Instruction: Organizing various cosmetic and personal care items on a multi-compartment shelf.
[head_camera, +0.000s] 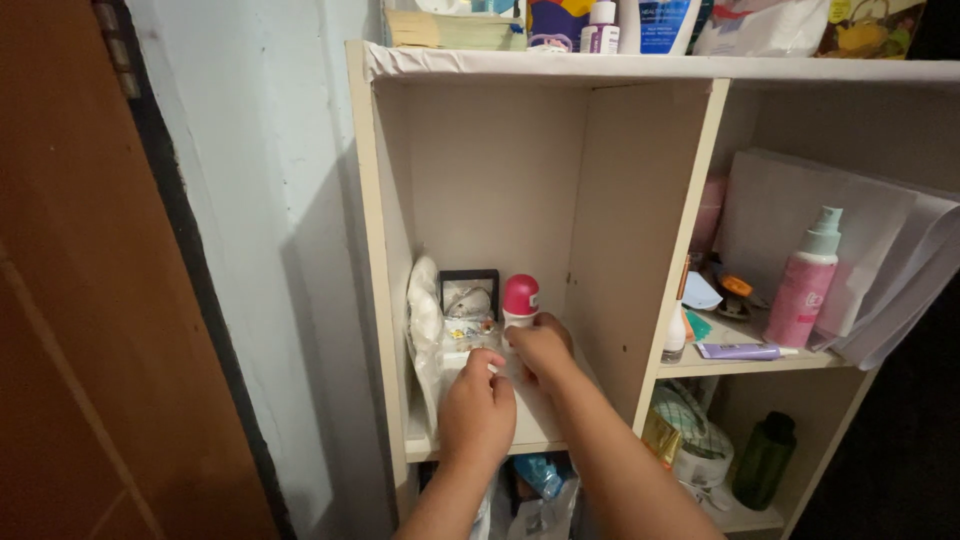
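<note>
Both your hands are inside the left compartment of the cream shelf unit (640, 230), over its shelf board near the middle. Your right hand (540, 352) has its fingers curled around the lower body of the white roll-on bottle with the pink cap (520, 297), which stands upright toward the back of that shelf, just right of a small black-framed picture (469, 292). Your left hand (477, 412) is loosely closed with the fingertips pinched together just in front of the frame; whether they hold anything I cannot tell.

The bottle looks like light, rigid plastic with a smooth, rounded, probably slippery wall. It is tall for its base, so it should tip easily. Grip it around the body below the cap, not by the cap itself. A soft white bundle (424, 320) leans against the left wall, close beside the frame.
</note>
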